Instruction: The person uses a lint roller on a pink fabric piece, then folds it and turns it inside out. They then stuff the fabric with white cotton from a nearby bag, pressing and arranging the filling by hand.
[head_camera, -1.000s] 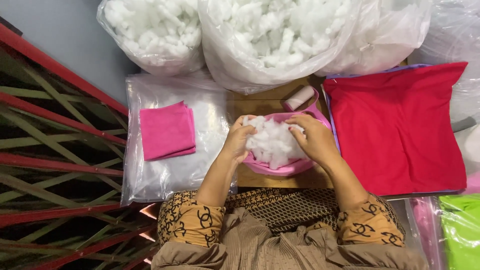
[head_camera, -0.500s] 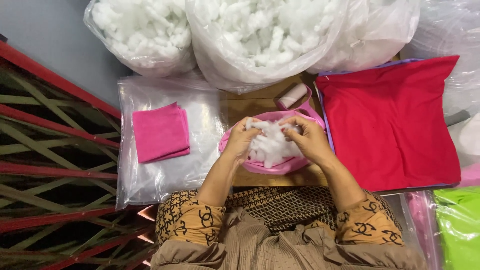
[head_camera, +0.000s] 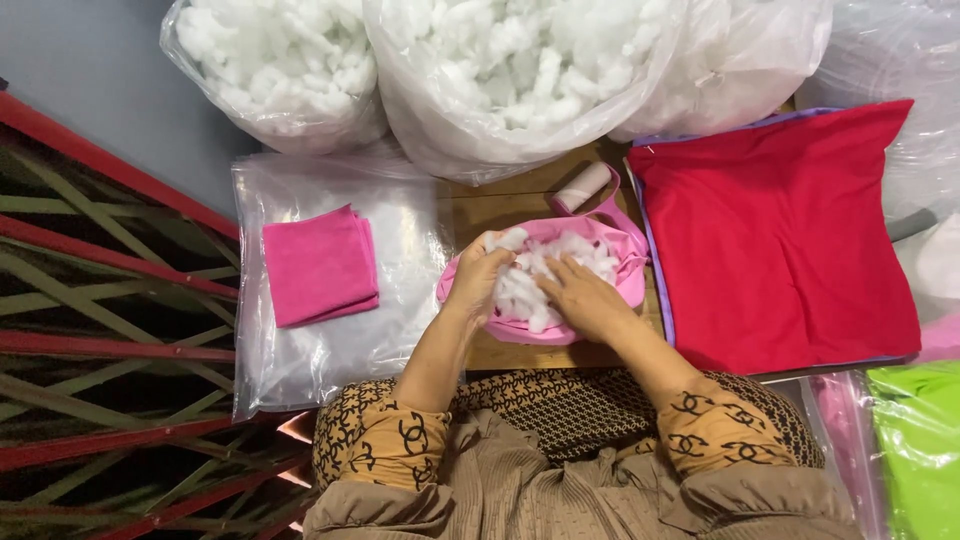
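While the left hand (head_camera: 478, 283) pinches a tuft of white stuffing (head_camera: 535, 278) at the rim of the pink cover (head_camera: 610, 262) in mid-frame, the right hand (head_camera: 585, 300) presses spread fingers flat onto the filling inside, left of the red cloth (head_camera: 785, 240)

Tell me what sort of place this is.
Probably a small cushion-stuffing workshop: big clear plastic bags of white fibre filling, a flat red fabric cover, and both hands pressing filling into a pink fabric cover on a wooden table.
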